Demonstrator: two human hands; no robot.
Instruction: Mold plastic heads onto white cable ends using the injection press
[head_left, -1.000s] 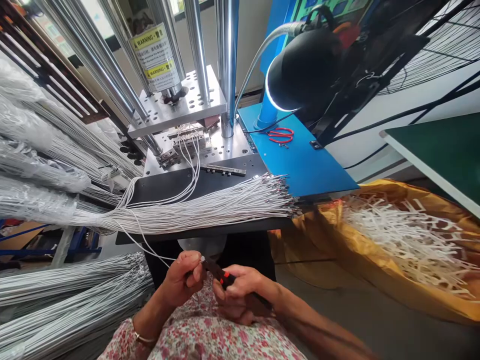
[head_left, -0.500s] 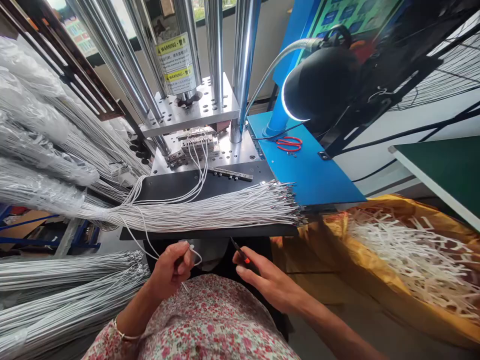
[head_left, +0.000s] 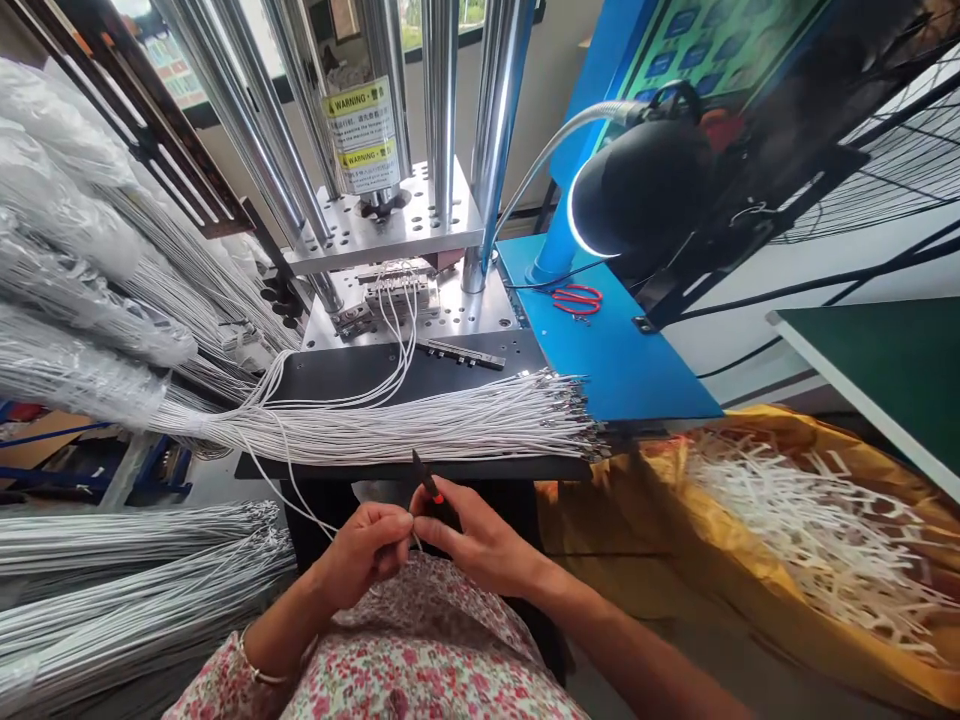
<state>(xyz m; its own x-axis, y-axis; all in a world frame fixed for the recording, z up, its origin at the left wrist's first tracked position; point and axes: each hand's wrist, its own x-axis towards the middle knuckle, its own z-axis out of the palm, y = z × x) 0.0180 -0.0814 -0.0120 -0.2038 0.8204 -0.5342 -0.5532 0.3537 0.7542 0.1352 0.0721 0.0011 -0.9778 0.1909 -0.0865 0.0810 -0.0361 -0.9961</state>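
Observation:
Near my lap, my left hand (head_left: pixel 369 548) is closed with thumb and fingertips pinching a thin white cable (head_left: pixel 313 518), whose end is hidden in the fingers. Beside it, my right hand (head_left: pixel 480 540) wraps round a dark pointed hand tool (head_left: pixel 429 478) with an orange spot. Its tip points up and forward, and its exact kind cannot be made out. The thumb of that hand meets the left fingertips at the cable. Just beyond lies a big bundle of white cables (head_left: pixel 420 430) with metal ends on the right.
Behind the bundle stands a press with a metal mould (head_left: pixel 401 290) holding several cables. A slotted metal bar (head_left: pixel 465 354) lies before it. Red-handled scissors (head_left: pixel 577 299) rest on the blue table (head_left: pixel 630 370) under a black lamp (head_left: pixel 637 190). A yellow sack (head_left: pixel 637 510) holds white scraps.
My right hand has moved left with the tool and now meets my left hand. The left hand has shifted slightly right and down, and the cable loop at its fingers no longer shows.

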